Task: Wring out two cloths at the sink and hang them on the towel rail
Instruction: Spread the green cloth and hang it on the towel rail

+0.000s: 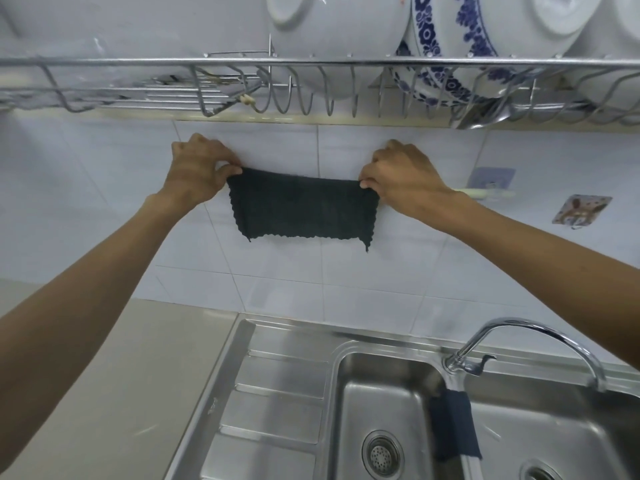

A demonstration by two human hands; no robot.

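A dark knitted cloth (303, 209) is stretched flat against the white tiled wall, below the dish rack. My left hand (199, 168) pinches its upper left corner and my right hand (401, 174) pinches its upper right corner. A pale rail (491, 193) sticks out to the right behind my right wrist; whether the cloth lies over it I cannot tell. A second dark cloth (453, 424) hangs over the divider between the two basins of the steel sink (349, 341).
A steel dish rack (311, 64) with white and blue-patterned bowls hangs close above my hands. A curved tap (540, 332) rises over the sink. A beige counter (121, 375) lies left. Two adhesive hooks (581, 209) sit on the wall at right.
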